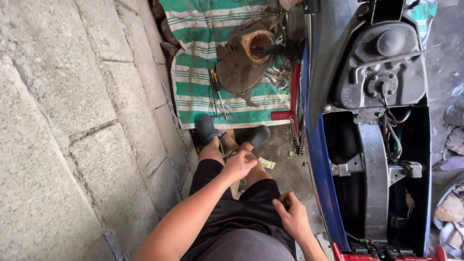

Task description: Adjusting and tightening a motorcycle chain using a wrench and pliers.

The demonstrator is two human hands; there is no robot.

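Neither hand holds a tool: your right hand [293,216] is curled, fingers closed on the hem of your black shorts [241,212] at the right thigh, and your left hand [239,166] cups your left knee, holding nothing else. You sit low between the grey block wall [72,121] and the blue stripped-down scooter [372,145], whose open black body bay faces up. Past your dark slip-on shoes [207,128], a green-and-white striped tarp [212,58] lies on the dirt floor. Near its front edge rests a yellow-handled screwdriver [217,92]; at its middle sits a dusty brown engine cover [244,60]. A sound way to rise, judging from this: keep feet planted and steady yourself on the knee.
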